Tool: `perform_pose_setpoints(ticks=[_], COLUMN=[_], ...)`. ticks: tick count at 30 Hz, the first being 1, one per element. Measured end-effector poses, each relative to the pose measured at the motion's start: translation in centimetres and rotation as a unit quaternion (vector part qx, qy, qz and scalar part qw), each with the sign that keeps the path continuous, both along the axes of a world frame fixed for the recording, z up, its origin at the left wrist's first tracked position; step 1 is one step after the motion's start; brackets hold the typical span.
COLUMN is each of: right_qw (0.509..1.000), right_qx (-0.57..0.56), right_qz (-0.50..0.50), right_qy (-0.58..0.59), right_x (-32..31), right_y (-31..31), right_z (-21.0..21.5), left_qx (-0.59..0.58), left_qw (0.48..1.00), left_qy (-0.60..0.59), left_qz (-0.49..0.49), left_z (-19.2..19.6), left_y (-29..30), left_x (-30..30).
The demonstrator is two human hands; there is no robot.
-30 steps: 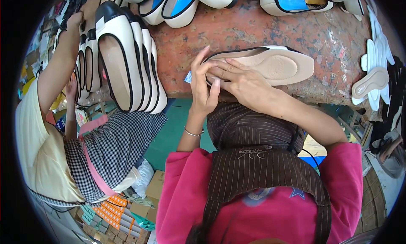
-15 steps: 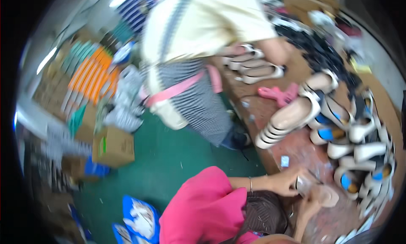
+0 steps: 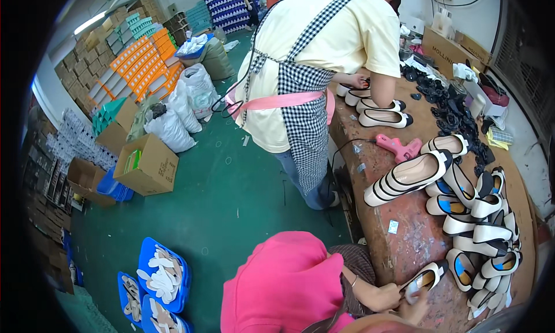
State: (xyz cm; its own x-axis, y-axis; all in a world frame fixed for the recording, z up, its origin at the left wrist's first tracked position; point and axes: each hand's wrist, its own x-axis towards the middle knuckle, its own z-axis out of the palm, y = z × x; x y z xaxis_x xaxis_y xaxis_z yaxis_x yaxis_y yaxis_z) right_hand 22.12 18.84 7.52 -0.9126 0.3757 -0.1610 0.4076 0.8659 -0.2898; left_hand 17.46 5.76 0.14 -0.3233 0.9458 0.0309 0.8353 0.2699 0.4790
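While blue trays of insoles point(image 3: 159, 275) lie far left on the green floor point(image 3: 231, 206), the left hand point(image 3: 388, 296) and right hand point(image 3: 417, 311) both clasp a cream shoe point(image 3: 425, 278) at the workbench's point(image 3: 404, 240) near edge, piled shoes point(image 3: 483, 229) crowding the right.

Down at six o'clock in the head view comes the person's own bright pink top point(image 3: 277, 287), a broad rounded sleeve that fills the lower middle, plain and without any print that can be made out. Tucked under it toward four o'clock there's a dark brown garment with fine pale pinstripes point(image 3: 355, 263), and a thin dark strap crosses the pink fabric low down near the rim. On the left wrist sits a slim bracelet point(image 3: 354, 281), and both hands come out bare, no gloves, forearms uncovered below the sleeves.
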Motion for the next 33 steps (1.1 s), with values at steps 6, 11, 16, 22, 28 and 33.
perform_pose_setpoints(ticks=[6,11,16,22,28,33], right_qw=[0.991,0.984,0.990,0.966,0.973,0.973], right_qx=[0.039,0.100,0.091,0.047,0.155,0.123], right_qz=[-0.005,0.043,0.003,-0.046,-0.013,-0.089], right_qy=[0.127,0.144,0.104,0.252,0.173,0.171], right_x=[0.0,-3.7,-0.7,-4.5,-4.6,-4.2], right_y=[-3.2,-0.3,-1.3,0.2,-2.1,-0.7], right_z=[-1.9,-4.8,-4.9,-7.0,-5.7,-6.3], left_qx=[-0.014,-0.022,-0.031,-0.063,-0.068,-0.034], left_qw=[0.999,0.997,0.999,0.993,0.997,0.999], left_qy=[0.032,0.062,0.042,0.099,0.027,-0.002], left_qz=[0.005,0.030,-0.007,0.010,0.026,0.004], left_z=[0.3,0.5,1.5,3.1,5.7,5.6], left_y=[-0.3,-0.5,-0.7,-2.1,-2.4,-1.0], left_x=[0.4,1.2,1.8,1.0,-2.2,-1.6])
